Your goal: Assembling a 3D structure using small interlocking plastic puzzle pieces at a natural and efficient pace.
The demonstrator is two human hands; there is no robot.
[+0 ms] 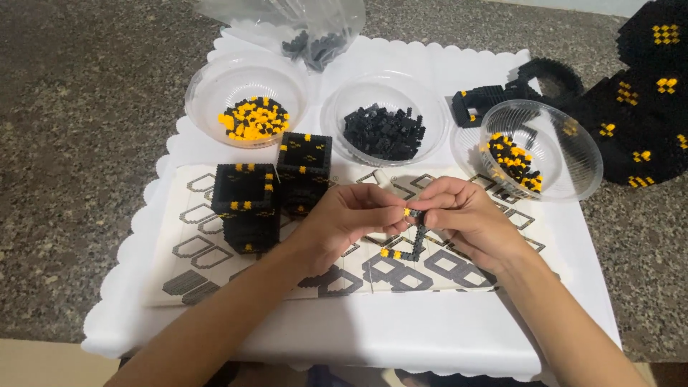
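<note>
One speckled grey counter point(72, 143) fills the frame, and a white scalloped mat point(401, 330) covers its middle. A big black build point(645, 122) with yellow spots lies along the right edge, partly off the mat. A printed sheet point(179, 287) of block diagrams is spread on the mat, centre to lower left.

Three clear bowls line the upper part of the frame. The left bowl point(215, 79) holds mixed yellow and black bricks, the middle bowl point(337, 107) holds black ones, and the right bowl point(573, 150) is tipped with a few of both. A clear bag point(308, 29) of dark bricks sits at the top, and a black frame point(480, 100) lies between the middle and right bowls. Two hollow black towers point(247, 208) stand side by side on the sheet, left of centre.

Both hands meet at the centre, above the sheet. The left hand point(344, 218) has its fingers closed narrow around the top of a thin black strip point(416, 240), which hangs down between the hands and hooks left at its foot. The right hand point(466, 215) pinches the same end from the other side. A tiny yellow brick point(407, 212) sits right at the fingertips, at the strip's top.

The step in hand looks like seating that brick on the strip. Pressing it home would call for a steady left grip and a small, square push, since the strip looks thin enough to flex.
</note>
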